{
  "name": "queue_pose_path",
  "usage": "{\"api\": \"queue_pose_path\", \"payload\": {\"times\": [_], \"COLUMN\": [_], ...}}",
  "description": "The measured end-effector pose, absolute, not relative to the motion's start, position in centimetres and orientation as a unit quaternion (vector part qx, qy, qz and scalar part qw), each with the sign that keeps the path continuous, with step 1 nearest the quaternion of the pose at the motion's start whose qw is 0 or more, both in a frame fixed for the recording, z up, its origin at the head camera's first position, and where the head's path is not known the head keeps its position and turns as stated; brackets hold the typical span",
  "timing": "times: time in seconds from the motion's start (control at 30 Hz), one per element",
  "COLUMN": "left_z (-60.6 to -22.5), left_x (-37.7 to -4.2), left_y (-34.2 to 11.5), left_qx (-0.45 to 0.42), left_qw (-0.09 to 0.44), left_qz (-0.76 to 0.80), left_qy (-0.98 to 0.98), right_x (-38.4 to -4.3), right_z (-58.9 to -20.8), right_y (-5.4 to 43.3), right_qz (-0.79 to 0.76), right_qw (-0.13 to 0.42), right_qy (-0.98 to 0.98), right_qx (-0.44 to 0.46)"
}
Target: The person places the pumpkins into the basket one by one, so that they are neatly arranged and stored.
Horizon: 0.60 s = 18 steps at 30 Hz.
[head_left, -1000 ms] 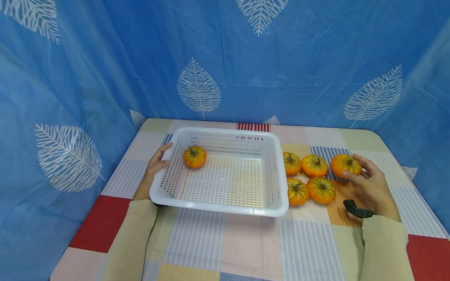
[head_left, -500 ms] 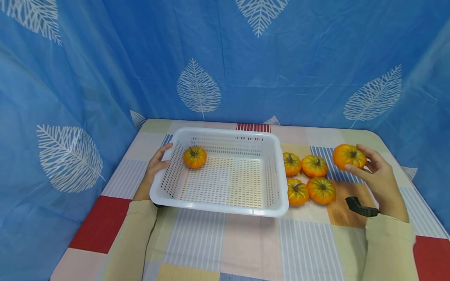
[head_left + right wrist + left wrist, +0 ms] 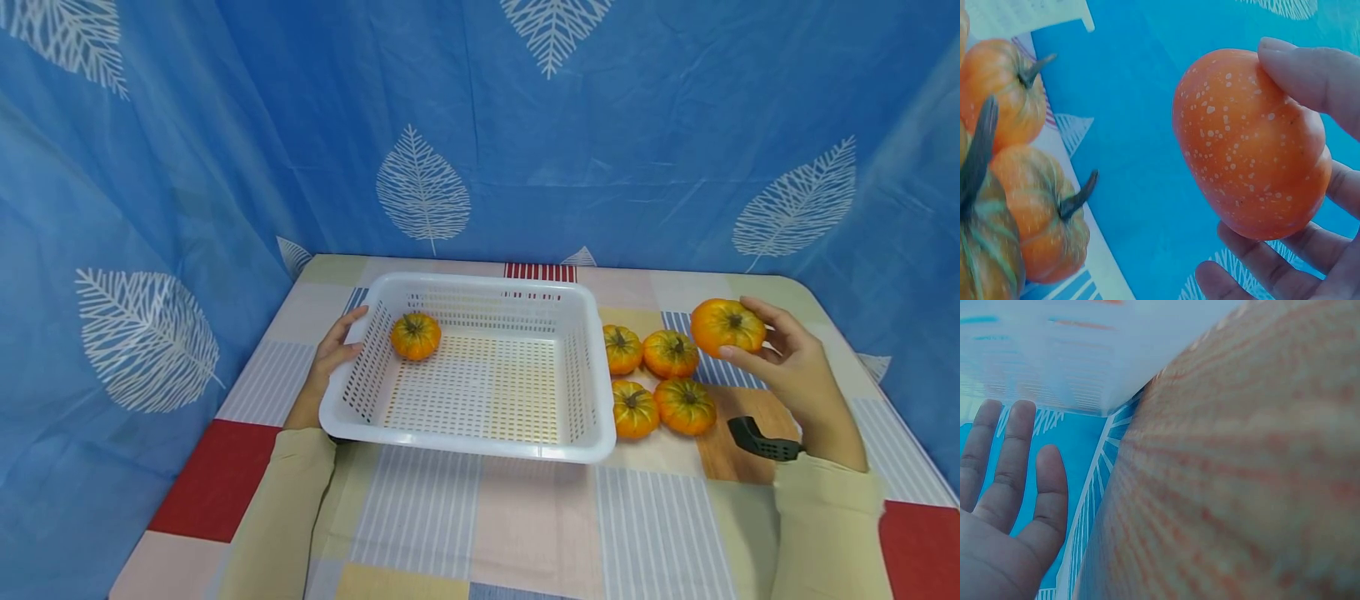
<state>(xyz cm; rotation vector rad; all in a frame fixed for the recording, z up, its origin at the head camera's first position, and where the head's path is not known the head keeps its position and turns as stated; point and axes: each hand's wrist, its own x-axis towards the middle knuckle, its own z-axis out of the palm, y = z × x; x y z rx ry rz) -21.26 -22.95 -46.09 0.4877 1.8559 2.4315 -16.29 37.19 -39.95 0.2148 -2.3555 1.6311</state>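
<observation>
My right hand (image 3: 798,367) holds a small orange pumpkin (image 3: 727,327) raised over the table's right side, thumb on one side and fingers on the other. In the right wrist view the held pumpkin (image 3: 1250,144) shows its smooth, white-speckled skin. My left hand (image 3: 326,367) lies at the left side of a white perforated plastic basket (image 3: 480,448); the left wrist view shows its fingers (image 3: 1013,469) extended, tips at the basket's wall. One pumpkin (image 3: 416,336) sits in the basket's back left corner.
Several more pumpkins (image 3: 686,407) stand close together just right of the basket, the nearest ones at its rim. A patchwork cloth (image 3: 540,517) covers the table. Behind and to the sides hangs a blue curtain (image 3: 300,125) with white leaf prints.
My right hand has lifted the pumpkin off the table, then brought it slightly left towards the other pumpkins. My left hand and the basket have stayed in place.
</observation>
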Motion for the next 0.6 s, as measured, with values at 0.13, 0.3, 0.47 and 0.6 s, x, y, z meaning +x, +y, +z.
{"api": "queue_pose_path", "payload": {"times": [0.13,0.3,0.47,0.6], "left_z": [-46.1,-46.2,-46.3,-46.4], "left_x": [-21.3,-21.4,-21.5,-21.4], "left_y": [-22.9,-23.0,-23.0,-23.0], "left_qx": [0.159,0.172,0.167,0.166], "left_qw": [0.021,0.021,0.021,0.016], "left_qz": [0.785,0.787,0.785,0.782], "left_qy": [0.598,0.592,0.596,0.601], "right_x": [-16.3,-16.2,-15.9,-16.1], "right_z": [-39.6,-38.9,-37.8,-36.9], "right_y": [36.5,35.5,34.2,33.0], "right_qz": [0.545,0.498,0.491,0.487], "right_qw": [0.134,0.143,0.147,0.134], "right_qy": [-0.822,-0.844,-0.838,-0.835], "right_qx": [0.101,0.141,0.187,0.219]}}
